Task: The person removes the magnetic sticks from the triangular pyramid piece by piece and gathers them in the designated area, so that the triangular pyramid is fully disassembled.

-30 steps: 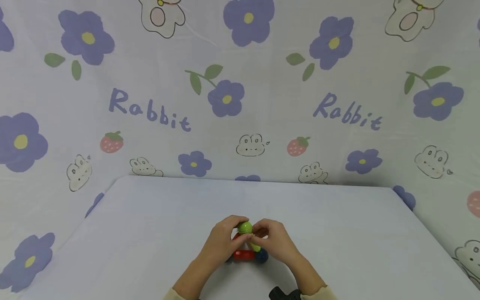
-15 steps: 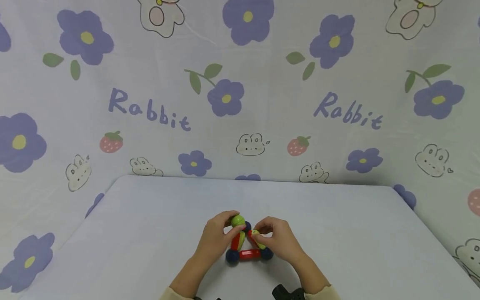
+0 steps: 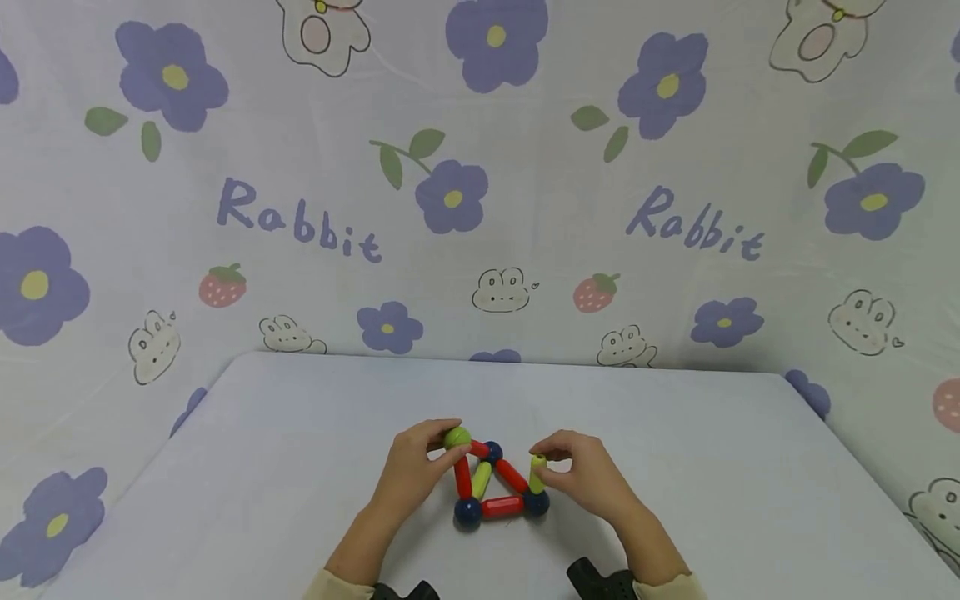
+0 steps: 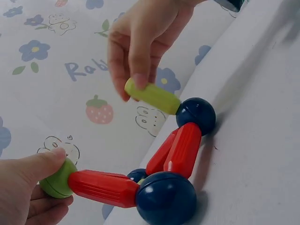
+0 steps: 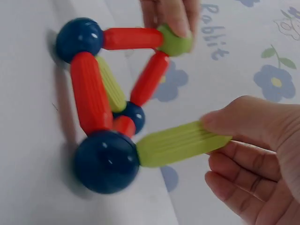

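A frame of magnetic rods and balls stands on the table. Three navy balls, front left point(image 3: 467, 512), right point(image 3: 536, 503) and back point(image 3: 492, 452), form its base, linked by two red rods and a lime rod point(image 3: 482, 480). My left hand point(image 3: 408, 471) pinches a green ball point(image 4: 60, 179) between thumb and fingers, raised above the base. Red rods point(image 5: 150, 78) run from that ball to the front left and back balls. With thumb and fingertips, my right hand point(image 3: 588, 471) pinches the upper end of another lime rod point(image 5: 183, 143), whose lower end meets the right navy ball.
White cloth covers the table point(image 3: 300, 425). Behind it hangs a printed fabric backdrop point(image 3: 555, 192) with flowers and rabbits. Dark wrist-worn devices point(image 3: 600, 581) show near both sleeves at the bottom of the head view.
My hands have drawn apart. The green ball has moved left, leaving the right-hand lime rod, which has swung right and now stands nearly upright. The triangular base has become visible between the hands.
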`<state>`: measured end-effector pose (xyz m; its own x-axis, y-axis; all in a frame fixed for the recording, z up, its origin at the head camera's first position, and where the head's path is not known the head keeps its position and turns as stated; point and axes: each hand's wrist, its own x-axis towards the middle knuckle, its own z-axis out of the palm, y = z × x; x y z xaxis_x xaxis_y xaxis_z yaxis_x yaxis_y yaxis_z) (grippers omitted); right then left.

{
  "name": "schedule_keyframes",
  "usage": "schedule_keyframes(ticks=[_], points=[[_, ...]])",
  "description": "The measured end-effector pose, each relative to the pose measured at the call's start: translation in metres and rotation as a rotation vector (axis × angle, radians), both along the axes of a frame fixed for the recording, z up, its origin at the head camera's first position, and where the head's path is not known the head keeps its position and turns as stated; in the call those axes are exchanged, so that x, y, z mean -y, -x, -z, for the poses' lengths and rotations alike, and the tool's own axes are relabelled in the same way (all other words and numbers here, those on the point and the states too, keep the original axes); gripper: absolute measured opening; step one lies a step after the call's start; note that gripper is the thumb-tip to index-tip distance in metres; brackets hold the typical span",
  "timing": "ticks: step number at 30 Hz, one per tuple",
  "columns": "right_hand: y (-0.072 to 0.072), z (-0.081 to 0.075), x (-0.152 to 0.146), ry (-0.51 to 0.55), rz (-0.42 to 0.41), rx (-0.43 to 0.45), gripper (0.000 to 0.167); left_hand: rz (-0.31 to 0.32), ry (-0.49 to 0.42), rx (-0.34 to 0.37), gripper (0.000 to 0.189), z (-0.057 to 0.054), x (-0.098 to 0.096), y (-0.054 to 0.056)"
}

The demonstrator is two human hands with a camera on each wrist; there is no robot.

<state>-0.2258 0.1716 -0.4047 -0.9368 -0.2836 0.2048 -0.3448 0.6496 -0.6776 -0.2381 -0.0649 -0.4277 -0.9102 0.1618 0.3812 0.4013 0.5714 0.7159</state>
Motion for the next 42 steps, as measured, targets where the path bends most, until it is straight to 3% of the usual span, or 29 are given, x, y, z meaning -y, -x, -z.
schedule_keyframes(ticks=[10, 15, 20, 27, 35, 42], points=[[0.003, 0.002, -0.027, -0.041, 0.019, -0.021, 0.019, -0.073, -0.006, 0.021, 0.033, 0.010, 0.012, 0.007], [0.006, 0.010, -0.042, -0.035, 0.032, -0.043, 0.020, -0.077, -0.018, 0.059, 0.028, 0.014, 0.017, 0.010], [0.010, 0.018, -0.049, -0.028, 0.050, -0.012, 0.018, -0.077, -0.042, 0.113, 0.028, 0.015, 0.021, 0.011], [0.010, 0.025, -0.056, -0.031, 0.091, 0.079, 0.016, -0.063, -0.074, 0.180, 0.029, 0.018, 0.024, 0.011], [0.011, 0.030, -0.063, -0.024, 0.120, 0.126, 0.014, -0.026, -0.068, 0.206, 0.030, 0.025, 0.027, 0.013], [0.015, 0.042, -0.064, -0.031, 0.150, 0.191, 0.017, 0.042, -0.023, 0.242, 0.030, 0.039, 0.034, 0.015]])
